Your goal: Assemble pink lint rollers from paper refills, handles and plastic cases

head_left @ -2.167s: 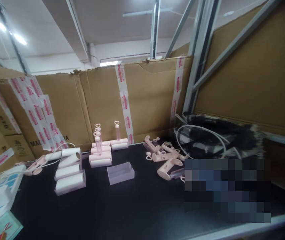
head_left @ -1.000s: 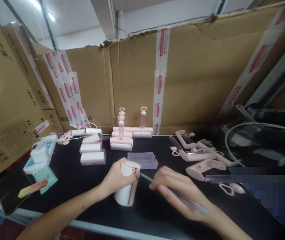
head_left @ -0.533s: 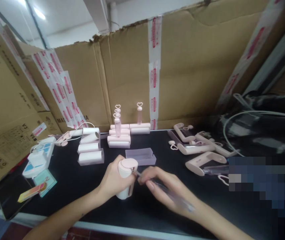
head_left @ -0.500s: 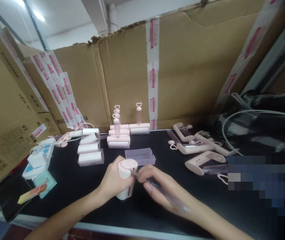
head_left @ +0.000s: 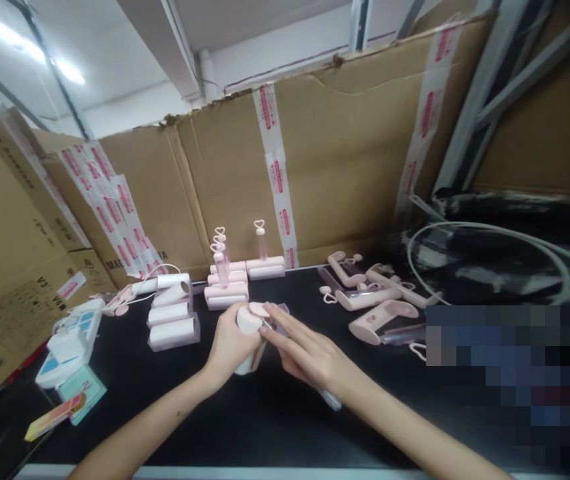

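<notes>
My left hand (head_left: 225, 345) is wrapped round a lint roller (head_left: 249, 321), a white paper roll with a pale pink holder, tilted with one end towards me. From the right, my right hand (head_left: 309, 357) meets the pink holder with its fingertips. A clear handle (head_left: 332, 400) lies along its palm, and the end pokes out below. The handle's thin metal tip shows at the holder's side; whether it sits inside the holder I cannot tell. Behind my right fingers, a clear purplish plastic cover (head_left: 283, 309) is mostly hidden.
Finished-looking lint rollers (head_left: 227, 293) with upright heart-topped handles stand at the back. White rolls in clear covers (head_left: 173, 333) are lined up left. Loose pink holders (head_left: 385, 320) with handles lie right. A power strip (head_left: 72, 340), teal card (head_left: 83, 392) and phone-like dark panel (head_left: 9, 427) sit far left.
My right fingers have moved up and forward onto the pink holder, and the handle has swung lower under the palm. The camera view has tilted up and shifted right.
</notes>
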A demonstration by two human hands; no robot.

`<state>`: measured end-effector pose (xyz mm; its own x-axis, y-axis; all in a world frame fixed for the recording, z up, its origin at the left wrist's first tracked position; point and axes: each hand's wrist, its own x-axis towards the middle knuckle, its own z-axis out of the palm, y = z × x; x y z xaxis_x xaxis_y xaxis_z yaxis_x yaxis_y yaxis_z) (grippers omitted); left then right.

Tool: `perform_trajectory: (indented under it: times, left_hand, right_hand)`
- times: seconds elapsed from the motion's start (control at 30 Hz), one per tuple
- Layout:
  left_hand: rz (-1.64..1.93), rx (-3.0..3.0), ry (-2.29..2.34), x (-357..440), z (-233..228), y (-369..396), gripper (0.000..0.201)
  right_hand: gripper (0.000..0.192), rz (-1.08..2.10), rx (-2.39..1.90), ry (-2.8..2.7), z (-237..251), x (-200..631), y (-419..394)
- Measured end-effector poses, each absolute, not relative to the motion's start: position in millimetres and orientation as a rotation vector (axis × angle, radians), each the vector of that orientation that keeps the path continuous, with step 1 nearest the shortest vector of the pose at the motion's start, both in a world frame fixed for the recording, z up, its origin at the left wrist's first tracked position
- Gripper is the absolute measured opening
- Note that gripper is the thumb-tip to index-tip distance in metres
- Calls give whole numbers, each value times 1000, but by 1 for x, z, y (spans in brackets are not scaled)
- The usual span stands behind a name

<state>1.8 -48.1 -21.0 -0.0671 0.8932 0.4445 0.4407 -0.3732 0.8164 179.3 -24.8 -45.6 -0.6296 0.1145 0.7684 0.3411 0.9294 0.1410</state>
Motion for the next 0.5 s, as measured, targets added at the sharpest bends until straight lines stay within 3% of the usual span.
perform_trajectory:
  times: [0.17, 0.3, 0.5]
  left_hand:
    - [1473, 1817, 1380, 19, 4, -25, 24]
    - [1517, 1801, 1347, 54, 21, 12, 26]
    - [1540, 1798, 1246, 107, 33, 66, 29]
  right_hand:
    - [51, -355, -449, -2169, -28, 193, -19]
    - [41, -331, -626, -2029, -15, 215, 4]
    - [29, -34, -932, -1659, -17, 259, 50]
